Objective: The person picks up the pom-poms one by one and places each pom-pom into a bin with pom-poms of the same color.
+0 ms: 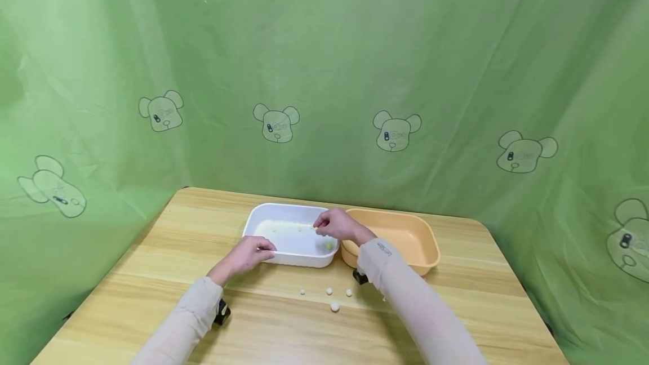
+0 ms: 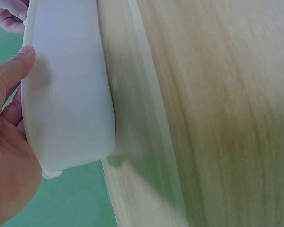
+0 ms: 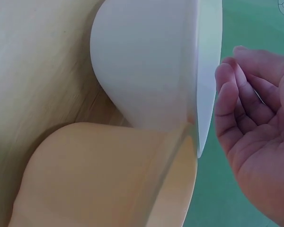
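White tub [image 1: 299, 261]: set ahead of left hand [image 1: 249, 253], under right hand [image 1: 338, 224]; long axis laid left-right across both. Nearest, short of the hands, white balls [image 1: 334, 307] scattered on wooden table [image 1: 284, 331]. Tub's near rim gripped by left hand, thumb outside. Tiny pale piece [image 1: 312, 227] apparently pinched by right fingertips over interior; kind cannot be told. Orange tub [image 1: 431, 261] placed beneath right wrist, just beside. Green curtain [image 1: 329, 168] hung beyond.

My left wrist feed's got the left grip [image 2: 12, 156] pinching a white tub [image 2: 71, 90] by its rim, wood-grain table [image 2: 227, 118] underneath, right grip [image 2: 8, 13] partly showing top left.
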A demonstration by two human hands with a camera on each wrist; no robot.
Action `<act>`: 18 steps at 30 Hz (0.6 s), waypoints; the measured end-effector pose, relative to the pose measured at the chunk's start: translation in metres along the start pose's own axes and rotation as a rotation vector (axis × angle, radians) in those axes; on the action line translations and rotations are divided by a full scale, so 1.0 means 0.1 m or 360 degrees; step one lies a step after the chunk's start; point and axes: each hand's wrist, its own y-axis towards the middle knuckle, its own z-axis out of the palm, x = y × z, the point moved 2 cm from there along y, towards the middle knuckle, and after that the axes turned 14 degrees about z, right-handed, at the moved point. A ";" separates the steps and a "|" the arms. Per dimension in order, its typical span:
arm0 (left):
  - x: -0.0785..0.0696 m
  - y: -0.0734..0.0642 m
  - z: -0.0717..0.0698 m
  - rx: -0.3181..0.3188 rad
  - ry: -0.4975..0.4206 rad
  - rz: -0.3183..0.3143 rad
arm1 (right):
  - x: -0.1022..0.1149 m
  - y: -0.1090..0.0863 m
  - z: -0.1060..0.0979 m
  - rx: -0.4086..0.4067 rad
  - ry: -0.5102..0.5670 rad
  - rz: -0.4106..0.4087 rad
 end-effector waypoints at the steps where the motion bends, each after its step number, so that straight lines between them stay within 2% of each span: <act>1: 0.00 0.00 0.00 0.0000 -0.0001 0.0001 | 0.00 0.01 0.00 0.0010 -0.0004 0.0004; 8: 0.01 0.00 0.00 0.0001 0.0001 -0.0010 | 0.01 0.08 0.03 0.0068 -0.0008 0.0045; 18: 0.01 0.01 -0.01 0.0001 0.0004 0.0011 | 0.02 0.20 0.07 0.0068 -0.0075 0.0113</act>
